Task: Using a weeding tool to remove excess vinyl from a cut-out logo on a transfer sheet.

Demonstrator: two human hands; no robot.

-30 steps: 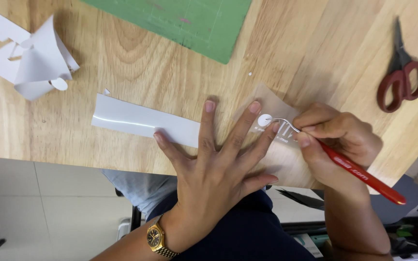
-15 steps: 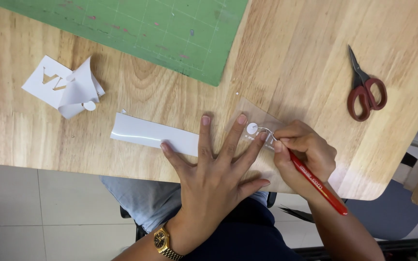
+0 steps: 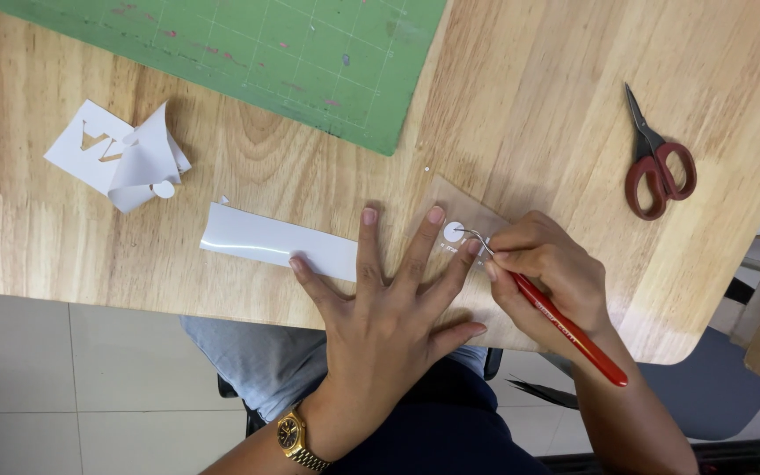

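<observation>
Weeding step. Left hand (image 3: 389, 308) lay spread flat, holding nothing, pinning the clear sheet (image 3: 450, 207) at the table (image 3: 529, 105) edge. Right hand (image 3: 547, 273) pinched the red hook tool (image 3: 565, 327), tip at a white disc (image 3: 454, 232), seemingly lifting it. Next move calls for steady pressure.

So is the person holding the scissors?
No, the scissors lie alone on the table; the right hand holds a red tool.

Bright, even light falls from overhead, leaving only soft, short shadows under the left hand (image 3: 380, 325) and the scissors (image 3: 657, 167) at 2 o'clock. The white strip (image 3: 274, 242) shows mild glare. Focus is sharp throughout, with slight bowing toward the edges.
</observation>
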